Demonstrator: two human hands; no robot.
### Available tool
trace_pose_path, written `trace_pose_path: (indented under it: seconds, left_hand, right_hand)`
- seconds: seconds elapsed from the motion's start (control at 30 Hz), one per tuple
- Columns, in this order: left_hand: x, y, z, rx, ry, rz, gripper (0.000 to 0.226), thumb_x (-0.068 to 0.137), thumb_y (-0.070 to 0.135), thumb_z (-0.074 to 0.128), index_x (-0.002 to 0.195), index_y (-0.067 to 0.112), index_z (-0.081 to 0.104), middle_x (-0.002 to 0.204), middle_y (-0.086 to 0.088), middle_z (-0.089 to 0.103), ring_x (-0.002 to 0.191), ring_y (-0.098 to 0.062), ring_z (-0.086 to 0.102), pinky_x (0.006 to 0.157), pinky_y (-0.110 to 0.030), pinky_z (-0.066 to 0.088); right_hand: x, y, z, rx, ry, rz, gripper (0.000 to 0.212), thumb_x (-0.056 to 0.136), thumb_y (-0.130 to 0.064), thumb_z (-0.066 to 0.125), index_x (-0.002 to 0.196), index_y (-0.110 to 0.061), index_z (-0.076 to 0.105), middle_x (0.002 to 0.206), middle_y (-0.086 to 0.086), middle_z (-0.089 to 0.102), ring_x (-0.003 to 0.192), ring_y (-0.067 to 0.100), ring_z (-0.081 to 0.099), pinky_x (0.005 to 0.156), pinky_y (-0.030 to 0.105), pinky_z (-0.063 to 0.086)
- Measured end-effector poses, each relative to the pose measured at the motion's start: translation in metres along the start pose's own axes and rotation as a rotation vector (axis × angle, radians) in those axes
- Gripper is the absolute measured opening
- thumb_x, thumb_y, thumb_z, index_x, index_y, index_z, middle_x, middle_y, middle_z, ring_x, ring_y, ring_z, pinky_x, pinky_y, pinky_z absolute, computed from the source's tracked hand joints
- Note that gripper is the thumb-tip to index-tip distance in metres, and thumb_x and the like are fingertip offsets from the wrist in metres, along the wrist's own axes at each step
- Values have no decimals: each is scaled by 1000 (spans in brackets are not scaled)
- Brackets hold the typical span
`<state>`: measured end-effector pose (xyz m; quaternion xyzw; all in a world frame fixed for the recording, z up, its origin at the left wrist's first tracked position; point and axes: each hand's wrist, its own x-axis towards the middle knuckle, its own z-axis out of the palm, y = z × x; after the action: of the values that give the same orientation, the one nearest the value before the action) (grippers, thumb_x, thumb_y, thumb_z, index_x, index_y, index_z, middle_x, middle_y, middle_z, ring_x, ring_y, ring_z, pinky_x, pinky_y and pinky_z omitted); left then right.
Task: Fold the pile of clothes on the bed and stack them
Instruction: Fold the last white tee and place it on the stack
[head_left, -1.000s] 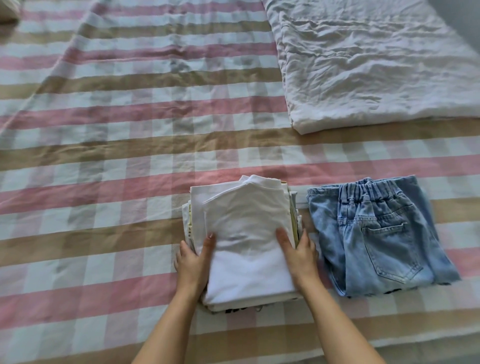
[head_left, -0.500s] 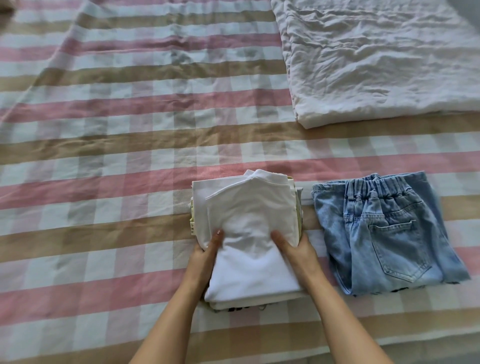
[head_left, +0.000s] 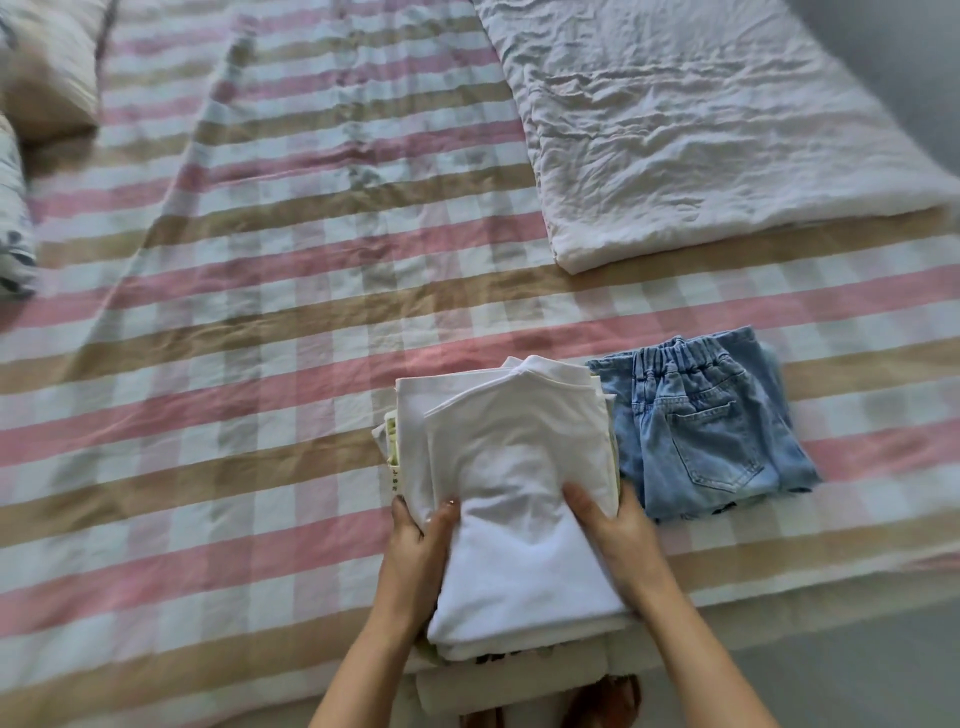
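A stack of folded clothes (head_left: 514, 467), white on top with a pale green edge showing lower down, sits near the front edge of the bed. My left hand (head_left: 418, 545) grips its left side, thumb on top and fingers under the layers. At the stack's right side my right hand (head_left: 615, 540) holds it the same way. The stack's near end hangs past the bed edge. Folded light-blue jeans (head_left: 711, 431) lie right beside the stack, touching its right side.
The bed carries a pink, tan and white checked sheet (head_left: 260, 364). A folded white quilt (head_left: 701, 130) lies at the back right. Pillows (head_left: 41, 78) sit at the far left. The bed's front edge runs just under my wrists, with grey floor below.
Both hands slid inward from the stack's sides and closed on it. The stack has come toward me and to the right, against the jeans, with its near end over the bed edge.
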<state>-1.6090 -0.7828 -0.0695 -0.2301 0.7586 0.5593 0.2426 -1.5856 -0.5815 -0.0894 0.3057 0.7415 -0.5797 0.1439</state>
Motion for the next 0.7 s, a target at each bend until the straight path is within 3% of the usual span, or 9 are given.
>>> trace_pose_path:
  seconds: [0.07, 0.2, 0.3, 0.4, 0.47, 0.57, 0.7]
  left_hand:
    - [-19, 13, 10, 14, -12, 31, 84, 68, 59, 49, 137, 16, 27, 124, -3, 51, 113, -24, 53, 97, -43, 43]
    - [-48, 35, 51, -19, -32, 92, 39, 88, 42, 55, 117, 30, 32, 105, 8, 54, 88, -3, 54, 75, -27, 43]
    - [-71, 46, 98, -65, -26, 136, 34, 90, 31, 53, 119, 29, 35, 101, 12, 56, 86, 1, 55, 64, -16, 42]
    - [-96, 50, 159, -137, -41, 153, 35, 91, 27, 54, 123, 24, 41, 104, 5, 63, 89, -6, 61, 65, -17, 47]
    - [-112, 51, 199, -188, -89, 150, 51, 87, 29, 60, 133, 19, 40, 112, -3, 64, 97, -16, 64, 75, -24, 50]
    - [-134, 52, 257, -232, -141, 139, 70, 77, 38, 63, 138, 25, 32, 120, -3, 59, 105, -20, 60, 83, -33, 48]
    - [-146, 60, 318, -215, -146, 131, 45, 89, 27, 58, 130, 25, 37, 120, 1, 57, 104, -13, 58, 82, -29, 45]
  right_hand:
    - [-17, -7, -21, 38, 13, -6, 90, 54, -77, 58, 125, -21, 50, 112, 0, 65, 101, 20, 61, 92, 45, 49]
    - [-38, -11, -78, 84, 49, -21, 84, 51, -78, 55, 115, -25, 51, 104, -8, 63, 94, 14, 61, 80, 34, 50]
    - [-47, -5, -133, 106, 82, -28, 73, 57, -72, 59, 114, -27, 50, 107, -5, 64, 98, 17, 61, 86, 37, 50]
    - [-53, 7, -201, 67, 89, -58, 81, 57, -74, 58, 121, -25, 51, 109, -5, 64, 97, 16, 61, 84, 33, 49]
    - [-55, 17, -244, 25, 109, -59, 77, 58, -73, 56, 119, -26, 50, 107, -7, 64, 96, 16, 61, 81, 31, 48]
    - [-58, 35, -304, -28, 137, -43, 73, 61, -72, 56, 115, -24, 50, 103, -7, 63, 94, 17, 61, 79, 32, 47]
    - [-59, 58, -361, -34, 192, -8, 76, 60, -74, 54, 115, -23, 51, 99, -10, 61, 91, 16, 60, 76, 30, 45]
